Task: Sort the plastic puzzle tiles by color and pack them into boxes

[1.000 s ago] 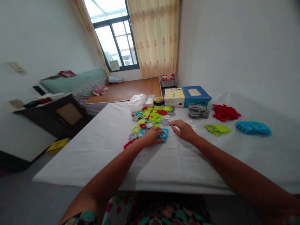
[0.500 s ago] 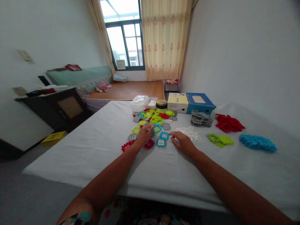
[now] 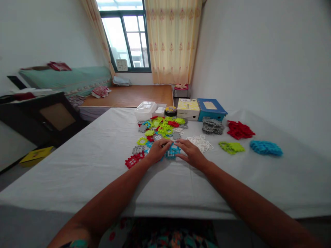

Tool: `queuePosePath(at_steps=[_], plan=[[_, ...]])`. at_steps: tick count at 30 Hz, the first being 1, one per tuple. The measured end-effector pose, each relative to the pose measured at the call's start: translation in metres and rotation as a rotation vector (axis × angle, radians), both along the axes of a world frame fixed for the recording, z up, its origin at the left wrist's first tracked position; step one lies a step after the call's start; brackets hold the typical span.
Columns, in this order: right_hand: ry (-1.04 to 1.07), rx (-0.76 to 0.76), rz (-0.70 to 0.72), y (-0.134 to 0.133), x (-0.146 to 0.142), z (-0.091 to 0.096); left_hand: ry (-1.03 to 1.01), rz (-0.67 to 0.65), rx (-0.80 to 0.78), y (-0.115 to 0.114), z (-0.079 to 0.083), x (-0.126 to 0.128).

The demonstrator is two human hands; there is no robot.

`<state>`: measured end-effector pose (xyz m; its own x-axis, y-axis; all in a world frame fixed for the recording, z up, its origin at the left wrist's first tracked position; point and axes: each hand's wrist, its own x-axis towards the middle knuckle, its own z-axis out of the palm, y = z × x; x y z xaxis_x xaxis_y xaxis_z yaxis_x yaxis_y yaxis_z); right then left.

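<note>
Head view: the blue tiles (image 3: pixel 171 152) lie flat on the white table (image 3: pixel 90 165), near the middle of its width, between the two hands. Both hands are on them. The left hand (image 3: pixel 157 151) sits at their 9 o'clock, knuckles up and fingers curled over the edge of one tile, though I cannot tell whether it actually pinches it. The right hand (image 3: pixel 190 154) comes in from 3 o'clock, lying flatter with its fingers stretched out and the tips resting on the tiles, gripping nothing that I can see.

At 12 o'clock from the tiles sits the mixed heap (image 3: pixel 161 129) of green, red, grey and blue together. One red tile (image 3: pixel 133 160) lies apart at 8 o'clock.

Off toward 2 and 3 o'clock the colours lie separated: white tiles (image 3: pixel 200 143) nearest, then a grey stack (image 3: pixel 212 126), a red pile (image 3: pixel 239 129), a green pile (image 3: pixel 231 147) and, farthest out, a blue pile (image 3: pixel 266 148).

Judging by this, a good part of the sorting is done — five single-colour groups are laid out — while the heap is large enough that much is left.
</note>
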<state>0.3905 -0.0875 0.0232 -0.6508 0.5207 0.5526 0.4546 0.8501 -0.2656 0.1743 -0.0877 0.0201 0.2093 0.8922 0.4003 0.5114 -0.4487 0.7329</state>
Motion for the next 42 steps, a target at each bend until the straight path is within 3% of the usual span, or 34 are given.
queuePosePath(at_steps=[4, 7, 10, 12, 14, 16, 19, 21, 24, 26, 29, 31, 33, 37, 42], plan=[[-0.019, -0.037, -0.123, -0.002, 0.009, 0.010, 0.045, -0.030, -0.009, -0.003, 0.004, -0.001], [0.084, -0.042, -0.296, 0.001, 0.042, 0.018, 0.163, -0.057, 0.024, -0.002, 0.004, -0.005], [0.185, -0.040, -0.544, -0.002, 0.109, 0.021, 0.246, -0.084, 0.046, 0.002, 0.000, -0.009], [0.193, -0.033, -0.785, -0.012, 0.168, 0.017, 0.296, -0.109, 0.067, 0.003, -0.003, -0.009], [0.105, -0.052, -1.086, -0.026, 0.227, 0.008, 0.341, -0.136, 0.093, 0.003, -0.003, -0.009], [-0.046, -0.192, -1.335, -0.041, 0.274, -0.003, 0.379, -0.167, 0.123, 0.003, -0.002, -0.008], [-0.185, -0.355, -1.493, -0.056, 0.314, -0.014, 0.412, -0.179, 0.162, 0.003, 0.001, -0.007], [-0.206, -0.356, -1.525, -0.059, 0.320, -0.013, 0.420, -0.144, 0.171, 0.002, 0.003, -0.008], [-0.258, -0.280, -1.520, -0.056, 0.310, 0.000, 0.422, -0.078, 0.146, -0.001, 0.005, -0.012], [-0.293, -0.200, -1.425, -0.050, 0.288, 0.014, 0.416, -0.069, 0.115, -0.002, 0.006, -0.016], [-0.247, -0.123, -0.964, -0.040, 0.222, 0.033, 0.465, -0.139, 0.086, -0.003, 0.007, -0.021], [-0.241, -0.184, -0.617, -0.036, 0.163, 0.041, 0.532, -0.223, 0.091, -0.004, 0.007, -0.022], [-0.295, -0.270, -0.379, -0.032, 0.105, 0.045, 0.579, -0.275, 0.107, -0.006, 0.006, -0.021], [-0.393, -0.308, -0.194, -0.012, 0.029, 0.038, 0.551, -0.279, 0.137, -0.008, 0.003, -0.019], [-0.269, -0.329, -0.083, 0.016, -0.002, 0.011, 0.425, -0.213, 0.185, -0.008, -0.003, -0.015]])
